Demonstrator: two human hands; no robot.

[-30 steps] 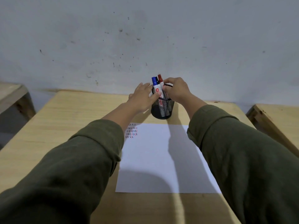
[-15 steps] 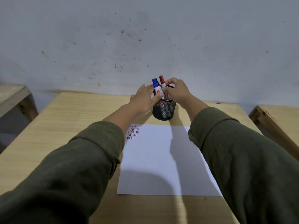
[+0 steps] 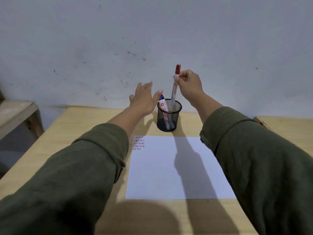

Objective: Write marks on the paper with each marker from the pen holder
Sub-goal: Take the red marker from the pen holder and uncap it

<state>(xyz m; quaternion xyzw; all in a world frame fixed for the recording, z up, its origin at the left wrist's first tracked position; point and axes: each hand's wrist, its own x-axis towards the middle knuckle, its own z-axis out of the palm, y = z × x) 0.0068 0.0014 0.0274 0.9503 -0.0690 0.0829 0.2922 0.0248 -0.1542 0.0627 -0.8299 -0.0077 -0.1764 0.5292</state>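
- The right hand [image 3: 189, 85] pinches the red-capped marker [image 3: 174, 87] near its upper end, with fingertips closed around the white barrel just below the cap.
- This marker stands almost upright; its lower end is inside the opening of the pen holder [image 3: 169, 116], so it is only partly out.
- The left hand [image 3: 144, 99] is open, with fingers spread and straight, and it grips nothing. It is just to the left of the holder; the thumb tip is near the blue-capped marker [image 3: 163, 104], but I cannot tell if it touches.
- The blue-capped marker leans to the left inside the black mesh holder, and its cap is partly hidden behind the thumb.
- The holder stands on the wooden table [image 3: 76, 133], close to the far edge of the paper [image 3: 160, 175] but apart from it.
- The paper lies flat between both arms, and in its far left corner there are several rows of short marks [image 3: 139, 143] in red, blue and a dark colour.
- Both arms wear dark green sleeves [image 3: 76, 175] that throw shadows over the paper and the table.
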